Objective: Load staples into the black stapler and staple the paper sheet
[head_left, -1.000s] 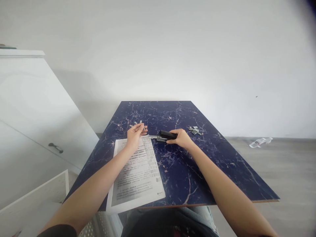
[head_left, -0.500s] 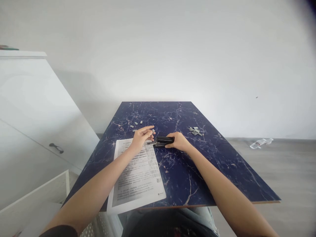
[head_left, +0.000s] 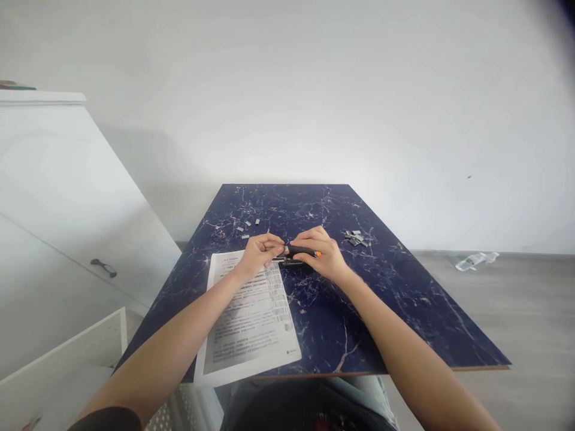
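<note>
The left forearm [head_left: 179, 338] and the right forearm [head_left: 399, 335] reach forward and slant inward, so that the two hands sit close together ahead of the body. The left hand [head_left: 258, 254] points its fingertips toward the right hand [head_left: 321, 251], thumb and fingers drawn together in what looks like a pinch, though the tips are too small to read surely. The right hand arches, fingers curled over, thumb lying below them.

The head view looks forward and down across the table [head_left: 287, 206].

Pale wall [head_left: 287, 90], white cabinet [head_left: 54, 173], grey floor [head_left: 507, 311].
</note>
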A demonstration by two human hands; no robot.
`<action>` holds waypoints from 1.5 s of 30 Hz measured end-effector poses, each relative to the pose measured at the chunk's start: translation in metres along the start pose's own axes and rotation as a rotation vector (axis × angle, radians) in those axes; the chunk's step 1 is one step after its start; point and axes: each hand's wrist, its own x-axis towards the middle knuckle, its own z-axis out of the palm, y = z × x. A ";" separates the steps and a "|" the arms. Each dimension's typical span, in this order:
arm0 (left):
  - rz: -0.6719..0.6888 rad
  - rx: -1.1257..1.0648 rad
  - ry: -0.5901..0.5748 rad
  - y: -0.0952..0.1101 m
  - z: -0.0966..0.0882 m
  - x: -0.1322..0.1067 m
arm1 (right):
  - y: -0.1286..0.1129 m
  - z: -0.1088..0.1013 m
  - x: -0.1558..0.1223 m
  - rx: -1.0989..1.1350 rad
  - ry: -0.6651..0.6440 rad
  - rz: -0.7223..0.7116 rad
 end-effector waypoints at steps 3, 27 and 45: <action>-0.027 0.005 -0.026 0.001 0.001 -0.002 | -0.008 0.008 0.001 0.039 -0.029 -0.054; 0.112 -0.199 0.061 -0.004 -0.016 0.008 | 0.144 -0.107 -0.057 -0.481 0.461 1.078; 0.092 -0.184 0.109 -0.002 -0.016 0.007 | 0.140 -0.103 -0.056 -0.512 0.539 1.018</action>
